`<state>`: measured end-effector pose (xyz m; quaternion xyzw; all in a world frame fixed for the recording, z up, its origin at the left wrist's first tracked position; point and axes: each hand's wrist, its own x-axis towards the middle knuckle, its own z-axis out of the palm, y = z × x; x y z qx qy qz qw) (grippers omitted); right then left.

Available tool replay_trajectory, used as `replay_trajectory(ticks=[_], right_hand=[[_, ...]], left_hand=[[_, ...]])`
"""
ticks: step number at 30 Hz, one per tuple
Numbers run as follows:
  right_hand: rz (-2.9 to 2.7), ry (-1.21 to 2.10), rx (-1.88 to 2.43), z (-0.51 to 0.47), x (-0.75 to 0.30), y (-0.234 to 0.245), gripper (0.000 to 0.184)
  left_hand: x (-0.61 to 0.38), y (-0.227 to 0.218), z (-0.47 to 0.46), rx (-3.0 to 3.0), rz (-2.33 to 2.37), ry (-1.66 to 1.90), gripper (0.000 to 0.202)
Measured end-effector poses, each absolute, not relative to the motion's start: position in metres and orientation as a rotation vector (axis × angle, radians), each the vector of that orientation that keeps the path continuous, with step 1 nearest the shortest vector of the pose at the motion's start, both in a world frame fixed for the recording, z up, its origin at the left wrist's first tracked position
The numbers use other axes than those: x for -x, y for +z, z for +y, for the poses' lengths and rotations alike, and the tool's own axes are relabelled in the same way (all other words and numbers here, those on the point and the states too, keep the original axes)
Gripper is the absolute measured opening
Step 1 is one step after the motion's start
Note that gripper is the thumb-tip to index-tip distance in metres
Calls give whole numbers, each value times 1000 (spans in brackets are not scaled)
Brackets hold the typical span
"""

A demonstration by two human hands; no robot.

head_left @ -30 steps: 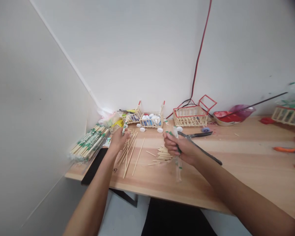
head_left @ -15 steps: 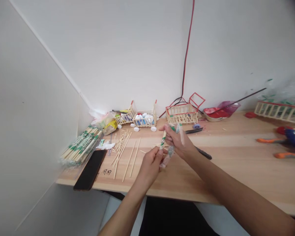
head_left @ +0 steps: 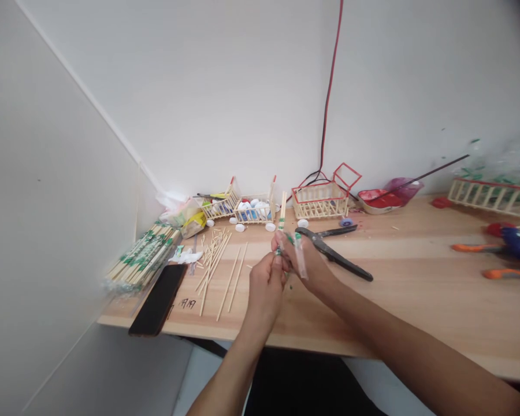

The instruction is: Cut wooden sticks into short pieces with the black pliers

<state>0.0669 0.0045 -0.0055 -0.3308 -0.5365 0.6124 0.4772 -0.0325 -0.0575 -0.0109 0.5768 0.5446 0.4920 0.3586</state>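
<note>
My left hand [head_left: 265, 284] and my right hand [head_left: 307, 263] meet over the wooden table [head_left: 416, 300], both closed on a wrapped pair of chopsticks [head_left: 281, 216]. The bare wooden ends stick up above my fingers, and the clear green-printed wrapper [head_left: 300, 261] hangs loose by my right hand. Loose wooden sticks [head_left: 219, 263] lie spread on the table to the left of my hands. Black scissors [head_left: 335, 254] lie just right of and behind my right hand.
A bundle of wrapped chopsticks [head_left: 141, 257] lies by the left wall beside a black phone [head_left: 158, 300]. Small stick carts [head_left: 251, 209] and a red-edged stick basket [head_left: 323, 199] stand at the back. A red dish [head_left: 379, 199], a glue gun [head_left: 513, 245] and another stick frame [head_left: 494, 196] are to the right.
My left hand came from the loose sticks on the left to join my right hand. The chopsticks now poke upward out of the wrapper. The scissors, before partly covered, show fully.
</note>
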Motion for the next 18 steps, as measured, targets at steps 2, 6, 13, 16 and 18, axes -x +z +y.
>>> replay_trajectory(ticks=[2,6,13,16,18], right_hand=[[-1360,1461,829,2,-68,-1,41],[-1537,1376,758,6,-72,6,42],[-1951,1554,716,7,-69,-5,41],[-1990,1620,710,6,-70,-5,38],[-1957,1648,745,6,-72,0,39]], left_hand=[[41,-4,-53,-1501,1342,1175,38],[70,18,-44,-1492,1365,1137,28],[92,49,-25,-1144,1035,1312,36],[96,50,-20,-1056,995,1443,31],[100,52,-19,-985,967,1585,31]])
